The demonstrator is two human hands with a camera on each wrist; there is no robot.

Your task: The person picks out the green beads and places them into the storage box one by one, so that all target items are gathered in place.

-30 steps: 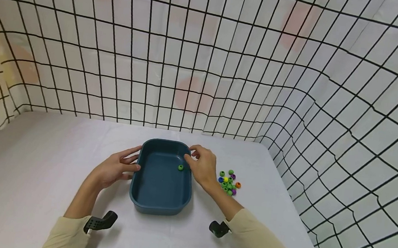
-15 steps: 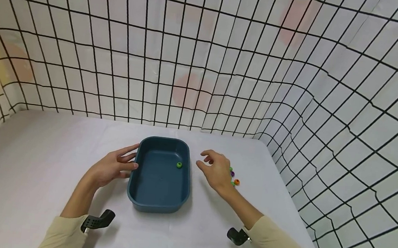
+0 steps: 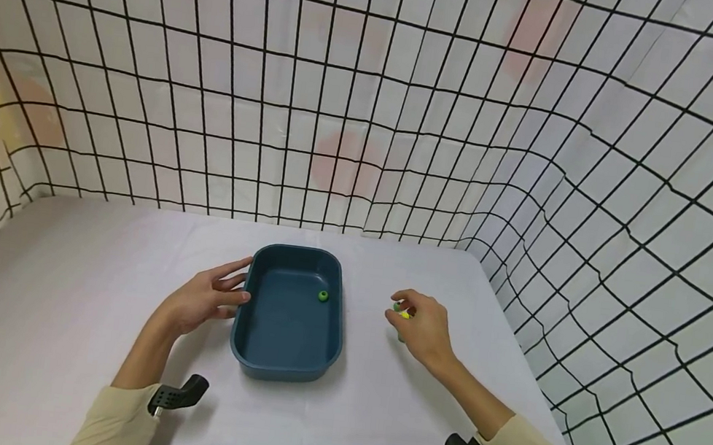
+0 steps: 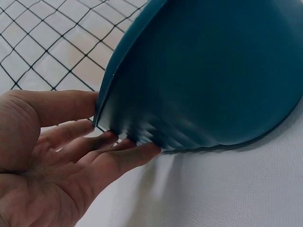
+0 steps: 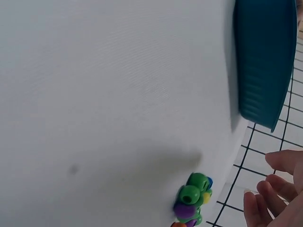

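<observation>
A blue rectangular tray stands on the white table with one green bead inside, towards its right wall. My left hand touches the tray's left side with extended fingertips, seen close up against the outer wall in the left wrist view. Over the bead pile to the tray's right hovers my right hand, thumb and fingers apart with nothing between them. In the right wrist view the pile shows green beads, a purple bead and a yellow bead; the head view hides most of it.
Black wire grid panels over white sheeting rise behind and along the right of the table. A small black camera is strapped at each wrist.
My right hand has left the tray's right rim and moved right, over the bead pile. My left hand keeps its place against the tray. The green bead stays in the tray.
</observation>
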